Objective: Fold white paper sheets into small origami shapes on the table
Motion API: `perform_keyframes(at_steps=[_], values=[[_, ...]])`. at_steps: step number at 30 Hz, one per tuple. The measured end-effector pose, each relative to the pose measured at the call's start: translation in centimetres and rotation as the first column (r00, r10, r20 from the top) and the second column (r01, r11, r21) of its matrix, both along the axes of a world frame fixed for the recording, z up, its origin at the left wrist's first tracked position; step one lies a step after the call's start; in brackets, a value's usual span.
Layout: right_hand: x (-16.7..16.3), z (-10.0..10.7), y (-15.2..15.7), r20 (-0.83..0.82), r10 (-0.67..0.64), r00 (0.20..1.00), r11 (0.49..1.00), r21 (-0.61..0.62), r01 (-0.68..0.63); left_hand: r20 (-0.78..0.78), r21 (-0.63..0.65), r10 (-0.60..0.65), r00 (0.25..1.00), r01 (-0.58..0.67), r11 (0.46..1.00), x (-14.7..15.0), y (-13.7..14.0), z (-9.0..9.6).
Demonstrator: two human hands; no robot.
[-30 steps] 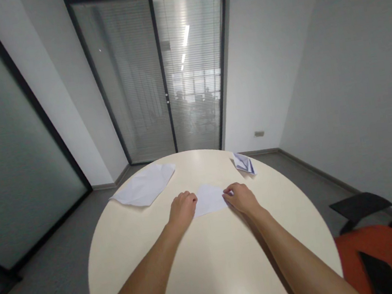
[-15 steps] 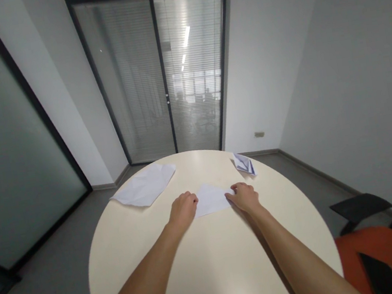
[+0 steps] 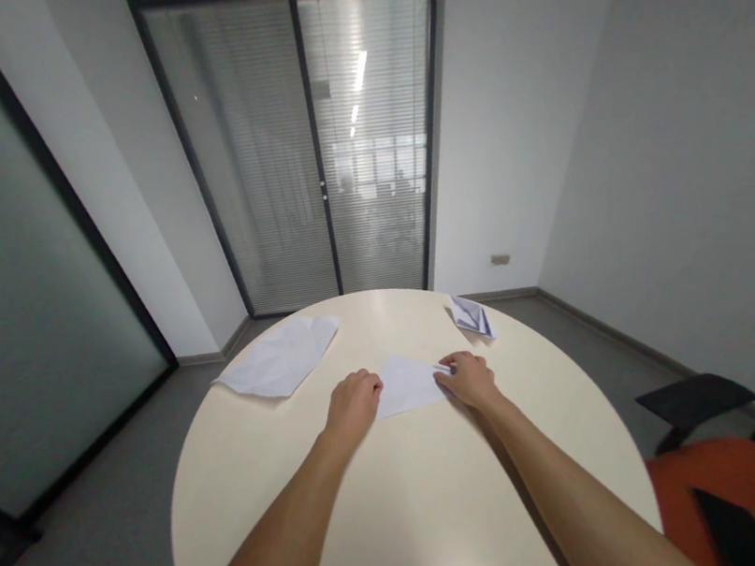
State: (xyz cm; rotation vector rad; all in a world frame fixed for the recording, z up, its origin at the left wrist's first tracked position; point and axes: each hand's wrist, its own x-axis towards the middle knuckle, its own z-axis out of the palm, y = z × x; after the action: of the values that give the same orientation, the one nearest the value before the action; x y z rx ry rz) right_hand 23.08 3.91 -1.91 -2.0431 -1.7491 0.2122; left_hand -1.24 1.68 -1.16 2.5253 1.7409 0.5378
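Observation:
A folded sheet of white paper lies between my hands on the round table, its straight edge toward me and its top narrowing away from me. My left hand is closed at the paper's left end, fingers curled in. At the opposite end, my right hand pinches the paper between thumb and fingers, and a small edge lifts by the fingertips. Parts of both ends are hidden by the hands.
A larger creased paper sheet rests at the table's far left. A folded paper piece stands near the far right rim of the cream table. An orange chair with black armrests is at the right.
The paper's edge at my right fingertips shows slightly raised now, and the right fingers have shifted a little. My left hand stays almost still.

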Motion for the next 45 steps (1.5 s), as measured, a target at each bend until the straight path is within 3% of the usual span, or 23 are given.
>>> perform_keyframes(at_steps=[8,16,21,27,35,45], values=[[-0.2,0.3,-0.1,-0.015,0.051,0.999,0.999,-0.009,-0.051,0.011,0.011,-0.023,1.000,0.023,1.000,-0.1,0.0,0.0],[-0.2,0.7,-0.3,0.081,0.136,0.987,0.990,0.010,-0.137,-0.023,-0.002,0.008,1.000,-0.008,1.000,0.3,-0.6,0.4],[-0.3,0.7,-0.4,0.157,0.198,0.968,0.977,0.054,-0.208,-0.008,0.028,-0.091,0.996,0.091,0.995,0.4,-1.0,0.3],[-1.7,1.2,-1.8,0.264,0.240,0.934,0.971,-0.070,-0.230,-0.022,0.051,-0.148,0.989,0.149,0.988,0.1,-0.7,-0.3],[-2.2,0.0,-2.4,0.141,0.334,0.932,0.918,-0.272,-0.288,-0.029,0.041,-0.127,0.991,0.128,0.991,0.1,-0.5,-0.5],[-2.0,0.9,-2.8,0.076,0.453,0.888,0.871,-0.250,-0.423,-0.016,0.055,-0.124,0.992,0.124,0.991,-0.2,-0.1,-0.8]])
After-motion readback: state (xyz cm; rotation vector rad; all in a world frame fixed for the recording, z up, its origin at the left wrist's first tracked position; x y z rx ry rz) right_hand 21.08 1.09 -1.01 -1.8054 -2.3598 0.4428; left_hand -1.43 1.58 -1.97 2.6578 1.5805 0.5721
